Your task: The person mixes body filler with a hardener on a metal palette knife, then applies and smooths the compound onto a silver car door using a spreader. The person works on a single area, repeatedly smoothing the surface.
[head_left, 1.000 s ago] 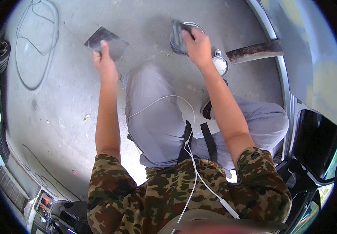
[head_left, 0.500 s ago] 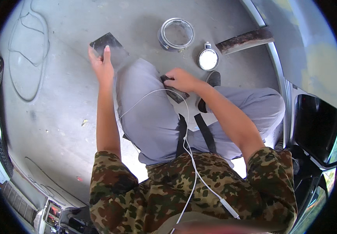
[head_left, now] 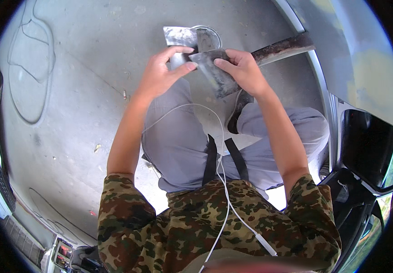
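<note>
Near the tin (head_left: 218, 37), the left hand (head_left: 162, 73) pinched a streaked plate (head_left: 181, 37), the right hand (head_left: 246, 76) a dark plate (head_left: 215, 75) (its corner, slipping, risked nicking the left thumb (head_left: 188, 67)).

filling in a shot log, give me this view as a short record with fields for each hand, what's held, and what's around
left: left hand holds a shiny plate
right: right hand holds a dark plate
plates: overlap in view; contact cannot be told
beyond plates: tin, partly hidden
far left: looped hose on the floor
right side: dark beam, patchy panel
clothing: camouflage shirt, grey trousers
</note>
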A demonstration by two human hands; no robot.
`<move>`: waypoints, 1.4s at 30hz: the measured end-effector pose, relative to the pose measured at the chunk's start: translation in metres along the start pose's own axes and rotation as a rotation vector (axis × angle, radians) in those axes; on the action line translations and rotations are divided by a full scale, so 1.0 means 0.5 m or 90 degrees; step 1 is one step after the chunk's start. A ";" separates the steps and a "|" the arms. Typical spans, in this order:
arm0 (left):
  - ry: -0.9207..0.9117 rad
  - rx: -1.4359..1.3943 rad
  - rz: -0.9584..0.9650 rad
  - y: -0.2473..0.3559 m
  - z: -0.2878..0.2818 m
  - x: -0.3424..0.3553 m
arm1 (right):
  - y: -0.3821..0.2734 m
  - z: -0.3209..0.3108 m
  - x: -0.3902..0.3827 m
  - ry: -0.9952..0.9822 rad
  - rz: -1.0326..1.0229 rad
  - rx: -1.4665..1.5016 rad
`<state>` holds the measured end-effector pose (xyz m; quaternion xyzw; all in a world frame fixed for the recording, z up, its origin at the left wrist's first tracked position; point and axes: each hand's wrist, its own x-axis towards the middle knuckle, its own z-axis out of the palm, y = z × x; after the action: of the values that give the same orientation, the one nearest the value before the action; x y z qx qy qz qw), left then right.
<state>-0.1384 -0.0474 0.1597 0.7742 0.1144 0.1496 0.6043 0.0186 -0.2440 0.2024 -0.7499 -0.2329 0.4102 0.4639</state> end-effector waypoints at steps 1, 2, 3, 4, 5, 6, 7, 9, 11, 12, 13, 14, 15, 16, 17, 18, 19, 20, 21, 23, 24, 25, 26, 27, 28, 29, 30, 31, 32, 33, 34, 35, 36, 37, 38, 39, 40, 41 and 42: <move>-0.001 -0.025 -0.023 0.008 0.007 0.005 | -0.006 0.003 0.002 -0.011 0.002 -0.018; -0.016 -0.026 -0.073 0.013 0.007 0.007 | -0.011 0.007 0.003 -0.014 -0.017 -0.063; -0.029 -0.028 -0.100 0.015 0.007 0.011 | -0.016 0.008 0.004 -0.021 -0.025 -0.106; -0.041 -0.029 -0.127 0.014 0.003 0.012 | -0.021 0.010 0.004 -0.029 -0.033 -0.149; -0.047 -0.022 -0.131 0.011 -0.002 0.011 | -0.024 0.015 0.004 -0.030 -0.049 -0.153; -0.053 -0.015 -0.136 0.007 -0.007 0.010 | -0.027 0.018 0.004 -0.032 -0.064 -0.158; -0.058 -0.007 -0.142 0.004 -0.013 0.007 | -0.030 0.022 0.004 -0.037 -0.087 -0.161; -0.065 0.000 -0.134 0.000 -0.024 0.000 | -0.034 0.027 0.000 -0.043 -0.073 -0.173; -0.080 0.006 -0.135 0.003 -0.032 -0.008 | -0.036 0.033 -0.005 -0.052 -0.084 -0.187; -0.090 0.010 -0.138 0.006 -0.037 -0.013 | -0.038 0.035 -0.008 -0.056 -0.101 -0.195; -0.100 0.022 -0.160 0.011 -0.040 -0.018 | -0.039 0.038 -0.011 -0.059 -0.118 -0.206; -0.106 0.031 -0.164 0.015 -0.042 -0.024 | -0.041 0.040 -0.014 -0.062 -0.111 -0.205; -0.111 0.049 -0.185 0.019 -0.044 -0.029 | -0.043 0.043 -0.016 -0.064 -0.108 -0.209; -0.111 0.057 -0.182 0.022 -0.046 -0.033 | -0.045 0.045 -0.017 -0.068 -0.107 -0.212; -0.119 0.072 -0.202 0.023 -0.050 -0.036 | -0.047 0.048 -0.018 -0.066 -0.119 -0.210; -0.124 0.074 -0.198 0.024 -0.052 -0.036 | -0.049 0.048 -0.018 -0.063 -0.131 -0.210; -0.124 0.072 -0.182 0.023 -0.059 -0.041 | -0.051 0.053 -0.019 -0.073 -0.144 -0.210; -0.123 0.045 -0.165 0.023 -0.061 -0.039 | -0.053 0.052 -0.018 -0.063 -0.152 -0.217; -0.118 0.015 -0.139 0.022 -0.066 -0.039 | -0.055 0.054 -0.019 -0.066 -0.158 -0.223; -0.117 -0.011 -0.119 0.025 -0.071 -0.040 | -0.058 0.057 -0.019 -0.071 -0.174 -0.232; -0.124 -0.008 -0.125 0.029 -0.075 -0.042 | -0.059 0.060 -0.020 -0.072 -0.182 -0.236; -0.130 -0.004 -0.131 0.033 -0.078 -0.044 | -0.060 0.062 -0.021 -0.069 -0.182 -0.242; -0.142 0.037 -0.168 0.037 -0.078 -0.048 | -0.061 0.065 -0.022 -0.074 -0.195 -0.245; -0.154 0.079 -0.204 0.039 -0.076 -0.052 | -0.061 0.067 -0.024 -0.075 -0.198 -0.249; -0.153 0.095 -0.194 0.039 -0.074 -0.055 | -0.062 0.068 -0.026 -0.085 -0.210 -0.254; -0.150 0.098 -0.216 0.035 -0.074 -0.057 | -0.062 0.069 -0.028 -0.082 -0.197 -0.249; -0.135 0.074 -0.190 0.029 -0.075 -0.058 | -0.063 0.067 -0.029 -0.086 -0.192 -0.244; -0.117 0.044 -0.147 0.019 -0.076 -0.059 | -0.063 0.064 -0.031 -0.089 -0.186 -0.240; -0.022 0.024 -0.138 0.005 -0.080 -0.054 | -0.063 0.060 -0.033 -0.082 -0.179 -0.244; 0.076 -0.001 -0.113 -0.010 -0.087 -0.047 | -0.063 0.056 -0.034 -0.075 -0.172 -0.246; 0.163 -0.017 -0.120 -0.022 -0.100 -0.045 | -0.064 0.052 -0.035 -0.068 -0.165 -0.248; 0.186 0.000 -0.133 -0.030 -0.121 -0.049 | -0.064 0.049 -0.036 -0.057 -0.155 -0.240; 0.196 0.026 -0.177 -0.033 -0.141 -0.052 | -0.064 0.047 -0.035 -0.045 -0.147 -0.231; 0.222 0.053 -0.252 -0.033 -0.153 -0.057 | -0.064 0.046 -0.034 -0.039 -0.125 -0.232; 0.168 0.069 -0.229 -0.029 -0.153 -0.062 | -0.064 0.046 -0.033 -0.039 -0.126 -0.217; 0.132 0.089 -0.237 -0.021 -0.148 -0.070 | -0.064 0.048 -0.032 -0.047 -0.118 -0.210; 0.094 0.121 -0.266 -0.009 -0.138 -0.075 | -0.064 0.050 -0.031 -0.042 -0.114 -0.211; 0.076 0.081 -0.221 0.004 -0.124 -0.078 | -0.064 0.054 -0.031 -0.062 -0.124 -0.188; 0.070 0.069 -0.150 0.017 -0.104 -0.076 | -0.064 0.059 -0.031 -0.070 -0.136 -0.172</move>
<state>-0.1929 -0.0160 0.1762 0.7774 0.2456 0.1132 0.5679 -0.0135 -0.2257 0.2303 -0.7528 -0.3895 0.3638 0.3862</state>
